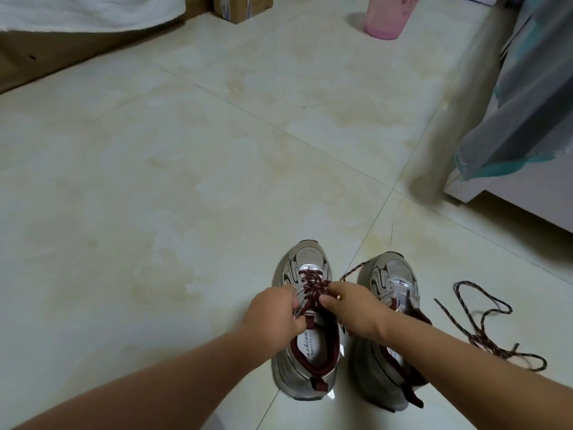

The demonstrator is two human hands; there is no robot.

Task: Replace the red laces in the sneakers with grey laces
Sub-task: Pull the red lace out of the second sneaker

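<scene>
Left hand [273,318]: pinching red lace [313,287] at tongue, bracing left sneaker [305,321].
Right hand [353,308]: pinching same lace from 3 o'clock, apparently to loosen crossings.
Right sneaker [390,283]: just beside, 3 o'clock; mostly unlaced.
Loose lace [483,324]: on floor [155,181], farther toward 3 o'clock, clear of work.
Grey laces: not visible.

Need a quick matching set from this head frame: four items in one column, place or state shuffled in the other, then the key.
Things:
1. left sneaker
2. right sneaker
3. loose lace
4. pink bin

Places or states:
A. lies in loops on the floor, right of both shoes
B. dark red lace in its eyelets, both hands working on it
C. stands at the far edge of the floor
D. partly hidden under the right forearm

Pairs: 1-B, 2-D, 3-A, 4-C
</scene>
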